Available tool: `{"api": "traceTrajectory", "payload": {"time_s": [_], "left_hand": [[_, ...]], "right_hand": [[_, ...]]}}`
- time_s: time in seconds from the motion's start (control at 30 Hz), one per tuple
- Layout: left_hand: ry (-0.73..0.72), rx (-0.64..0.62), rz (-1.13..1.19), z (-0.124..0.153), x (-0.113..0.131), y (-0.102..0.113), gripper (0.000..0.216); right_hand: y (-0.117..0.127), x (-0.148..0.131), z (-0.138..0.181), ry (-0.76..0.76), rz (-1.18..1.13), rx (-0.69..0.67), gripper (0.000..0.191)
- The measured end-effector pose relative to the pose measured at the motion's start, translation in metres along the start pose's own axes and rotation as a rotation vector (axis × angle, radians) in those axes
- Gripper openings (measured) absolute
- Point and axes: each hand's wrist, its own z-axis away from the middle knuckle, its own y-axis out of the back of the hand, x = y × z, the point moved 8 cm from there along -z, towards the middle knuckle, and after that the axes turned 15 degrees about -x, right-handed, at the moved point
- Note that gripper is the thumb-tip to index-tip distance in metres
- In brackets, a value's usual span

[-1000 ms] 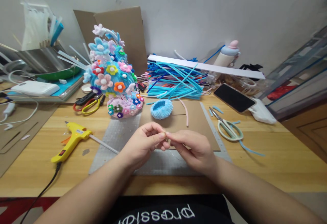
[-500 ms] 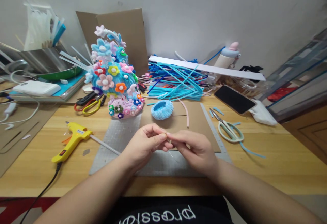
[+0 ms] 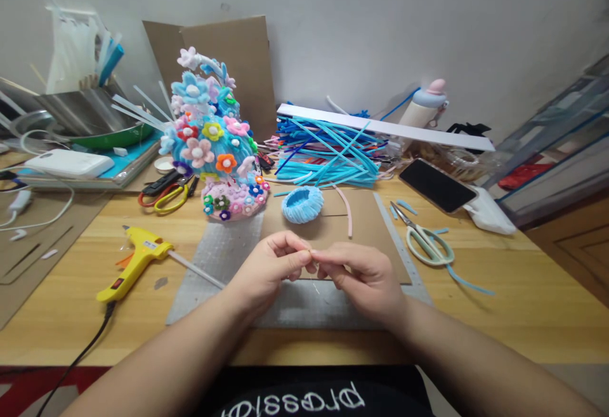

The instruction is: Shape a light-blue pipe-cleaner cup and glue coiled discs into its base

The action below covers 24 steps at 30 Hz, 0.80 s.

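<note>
My left hand (image 3: pixel 271 268) and my right hand (image 3: pixel 364 274) meet fingertip to fingertip above a grey cutting mat (image 3: pixel 214 264). Both are closed in a pinch on something tiny and pale between them that I cannot make out. Just beyond the fingers, on a brown cardboard sheet (image 3: pixel 366 226), lies a fuzzy light-blue ring (image 3: pixel 302 204) and a pink pipe cleaner (image 3: pixel 346 207). A pile of blue pipe cleaners (image 3: pixel 328 147) sits behind it. A tall flower-covered blue ornament (image 3: pixel 212 144) stands at the back left.
A yellow glue gun (image 3: pixel 136 259) with a black cord lies at the left of the mat. Pale green scissors (image 3: pixel 425 236) and a black phone (image 3: pixel 436 183) lie at the right. Red and yellow scissors (image 3: pixel 164 193) rest by the ornament. Clutter lines the back wall.
The two hands have stayed pinched together and barely shifted; the fingers have adjusted slightly around the small thing. The view has drifted a little.
</note>
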Motion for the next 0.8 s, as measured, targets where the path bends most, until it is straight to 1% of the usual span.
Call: {"api": "traceTrajectory", "payload": {"time_s": [0.17, 0.33, 0.43, 0.53, 0.6, 0.73, 0.8], "left_hand": [[0.016, 0.031, -0.047, 0.0, -0.004, 0.007, 0.023], [-0.004, 0.029, -0.053, -0.001, -0.005, 0.007, 0.026], [-0.041, 0.026, -0.043, -0.001, -0.002, 0.005, 0.024], [-0.064, 0.004, -0.052, -0.001, 0.002, 0.003, 0.019], [-0.075, -0.015, -0.074, -0.002, 0.004, 0.001, 0.017], [-0.05, -0.022, -0.087, -0.002, 0.004, -0.001, 0.016], [-0.032, -0.032, -0.08, -0.003, 0.002, -0.003, 0.017]], "right_hand": [[-0.002, 0.007, 0.001, -0.056, -0.039, 0.014, 0.033], [-0.004, 0.014, 0.005, -0.097, -0.117, 0.03, 0.03], [-0.006, 0.023, 0.009, -0.15, -0.232, 0.057, 0.025], [-0.011, 0.035, 0.012, -0.242, -0.397, 0.074, 0.016], [-0.016, 0.042, 0.013, -0.328, -0.505, 0.055, 0.013], [-0.032, 0.053, 0.012, -0.514, -0.741, -0.066, 0.024], [-0.038, 0.055, 0.012, -0.566, -0.835, -0.108, 0.025]]}}
